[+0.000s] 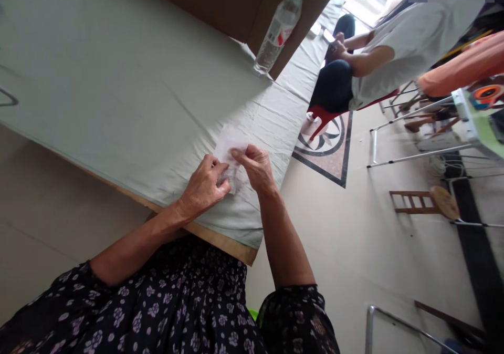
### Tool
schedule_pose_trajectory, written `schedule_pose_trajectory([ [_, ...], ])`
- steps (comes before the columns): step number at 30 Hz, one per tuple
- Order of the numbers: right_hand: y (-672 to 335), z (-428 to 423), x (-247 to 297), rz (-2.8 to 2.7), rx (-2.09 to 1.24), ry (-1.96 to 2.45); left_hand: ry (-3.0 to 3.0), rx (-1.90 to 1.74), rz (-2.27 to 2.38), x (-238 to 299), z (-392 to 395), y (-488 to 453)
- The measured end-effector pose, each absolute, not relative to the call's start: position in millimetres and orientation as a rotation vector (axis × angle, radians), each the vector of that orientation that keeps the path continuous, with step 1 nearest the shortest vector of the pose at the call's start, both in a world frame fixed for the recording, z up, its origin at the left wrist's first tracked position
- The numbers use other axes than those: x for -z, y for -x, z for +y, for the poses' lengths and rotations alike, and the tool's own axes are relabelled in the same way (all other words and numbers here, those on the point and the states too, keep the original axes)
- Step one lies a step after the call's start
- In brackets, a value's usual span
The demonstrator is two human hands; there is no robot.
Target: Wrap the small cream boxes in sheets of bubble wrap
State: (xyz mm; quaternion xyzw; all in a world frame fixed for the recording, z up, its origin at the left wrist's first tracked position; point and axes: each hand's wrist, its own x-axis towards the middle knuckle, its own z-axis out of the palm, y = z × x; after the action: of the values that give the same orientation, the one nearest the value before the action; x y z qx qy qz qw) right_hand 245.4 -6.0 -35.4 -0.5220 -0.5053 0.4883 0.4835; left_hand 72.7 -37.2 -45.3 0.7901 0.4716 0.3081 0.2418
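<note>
We cannot tell the material of the white piece (229, 143): thin, pale, partly see-through, it could be paper, cloth or film, and its lower half is covered by the fingers. It lies on the pale green cloth (118, 91) that covers the table, near the table's edge and close to the body. The left hand (205, 186) is curled over the piece's lower part, thumb pressed against bent fingers, nipping it. The right hand (255, 167) pinches its upper edge between thumb and forefinger, the other fingers folded in. Both forearms run out of dark flowered sleeves, which are cut off at the bottom of the frame. The view is strongly tilted. Count: two hands at work, one white piece, one clear plastic bottle (279, 25) standing well apart, far up the cloth beside a brown board (220, 2) cut off at the top. One other person (394, 49) sits on a red chair (326, 116) beyond the table; their hands are together, contents not readable. One wooden stool (427, 201) stands on the floor.
</note>
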Motion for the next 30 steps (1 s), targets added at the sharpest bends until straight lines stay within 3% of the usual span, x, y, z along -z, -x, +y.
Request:
schedule_pose_trajectory([
  [12, -246.3, -47.9, 24.9, -1.562, -0.895, 1.345, -1.981, -1.018, 1.429, 54.4, -40.5, -65.0],
  [23, -256.0, -77.1, 34.3, -1.779, -0.837, 1.245, -2.015, -0.766, 1.049, 42.3, -19.7, -41.0],
  [30, -247.0, -98.1, 66.0, -1.868, -0.576, 1.333, -2.221, -0.713, 0.805, 38.7, -14.9, -25.3],
])
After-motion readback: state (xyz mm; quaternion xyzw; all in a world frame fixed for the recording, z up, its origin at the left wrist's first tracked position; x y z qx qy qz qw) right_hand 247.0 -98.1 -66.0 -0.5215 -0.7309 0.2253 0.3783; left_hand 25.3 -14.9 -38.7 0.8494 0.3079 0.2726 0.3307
